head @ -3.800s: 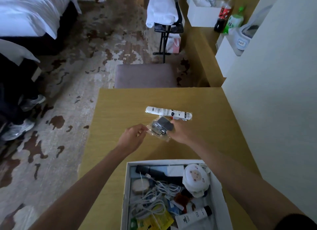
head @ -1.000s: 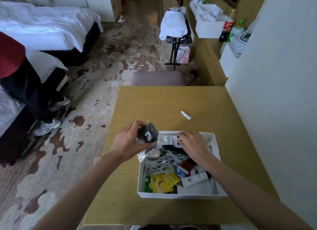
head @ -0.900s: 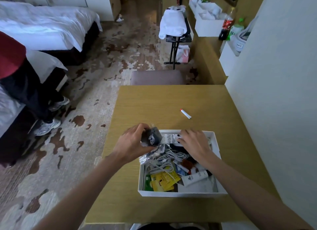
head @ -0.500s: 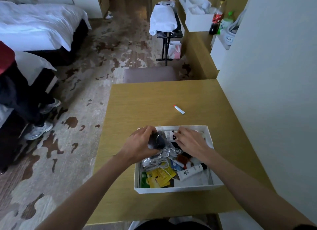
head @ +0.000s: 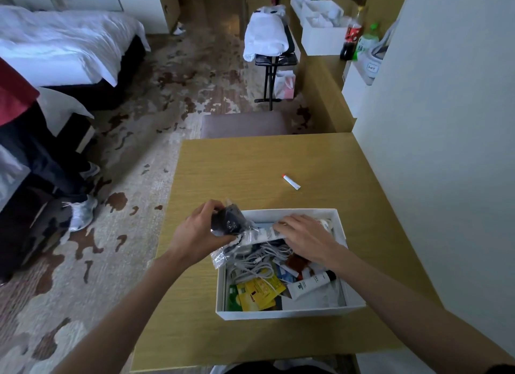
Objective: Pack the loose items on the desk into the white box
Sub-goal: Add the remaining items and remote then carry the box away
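Left hand: fingers curled tight around a dark object in a clear plastic bag, held above the far left corner of the white box; the bag's loose end hangs down over that corner; what the dark object is cannot be told.
Right hand: palm down, fingers together and flat, pressing on a long white item that lies across the far end of the white box; nothing pinched.
White box: open, on the tabletop, toward its near edge; contents include white cables at the left centre, yellow packets and a green packet at the near left, a white tube with a black cap at the near right.
Small white tube with a red tip: loose on the tabletop, beyond the far side of the white box, well apart from it and from both hands.
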